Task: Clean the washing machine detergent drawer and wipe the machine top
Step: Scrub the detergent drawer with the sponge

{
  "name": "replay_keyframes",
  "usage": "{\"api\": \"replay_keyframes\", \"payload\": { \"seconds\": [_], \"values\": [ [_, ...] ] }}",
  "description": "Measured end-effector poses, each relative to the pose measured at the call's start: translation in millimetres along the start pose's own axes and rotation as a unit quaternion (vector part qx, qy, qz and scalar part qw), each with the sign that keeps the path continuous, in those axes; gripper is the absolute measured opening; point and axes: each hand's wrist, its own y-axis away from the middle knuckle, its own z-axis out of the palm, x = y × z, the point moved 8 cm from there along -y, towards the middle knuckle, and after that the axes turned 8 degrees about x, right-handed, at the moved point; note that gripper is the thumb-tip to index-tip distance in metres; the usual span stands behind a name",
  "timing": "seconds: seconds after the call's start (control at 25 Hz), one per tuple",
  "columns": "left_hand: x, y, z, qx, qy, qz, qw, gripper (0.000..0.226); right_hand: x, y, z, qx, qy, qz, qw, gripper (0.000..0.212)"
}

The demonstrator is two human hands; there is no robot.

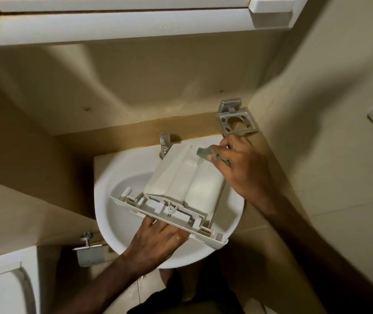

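The white detergent drawer [187, 177] lies upside down over a small white sink [113, 177], its front panel toward me. My left hand [158, 241] holds that front panel from below, fingers curled under its edge. My right hand [240, 164] is at the drawer's far right corner and pinches a green scrub pad [206, 153] against the drawer's underside.
A chrome tap [165, 143] stands at the back of the sink, partly behind the drawer. A metal holder [237, 121] is fixed to the wall at the right. A cabinet [122, 21] hangs overhead. A paper holder [89, 252] sits low at the left.
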Motion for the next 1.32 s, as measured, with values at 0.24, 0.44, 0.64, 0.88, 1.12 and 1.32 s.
{"api": "replay_keyframes", "payload": {
  "seconds": [0.24, 0.44, 0.64, 0.88, 1.12, 1.32],
  "values": [
    [0.4, -5.4, -5.4, 0.023, -0.014, 0.052, 0.998, 0.017, -85.2, 44.2, -14.7, -0.103, -0.078, -0.184, 0.974, 0.023],
    [-0.6, -33.7, -13.5, 0.047, 0.003, 0.1, 0.994, 0.015, -95.5, 18.0, -12.0, -0.107, -0.025, -0.243, 0.964, 0.021],
    [0.8, -51.1, -14.2, 0.044, 0.013, 0.167, 0.985, 0.016, -54.1, -40.7, -24.5, 0.037, 0.185, -0.062, 0.98, 0.017],
    [-4.3, -44.4, -11.5, 0.024, 0.024, 0.201, 0.979, 0.017, -88.4, -16.3, 13.2, -0.131, -0.025, -0.188, 0.973, 0.024],
    [-5.6, -36.5, 6.7, -0.018, 0.051, 0.207, 0.977, 0.023, -47.9, -34.6, 33.6, -0.096, -0.004, -0.056, 0.994, 0.029],
    [-10.0, -30.8, 4.7, -0.018, 0.057, 0.212, 0.975, 0.024, -82.7, -6.1, 31.0, -0.111, -0.026, -0.174, 0.978, 0.025]
  ]
}}
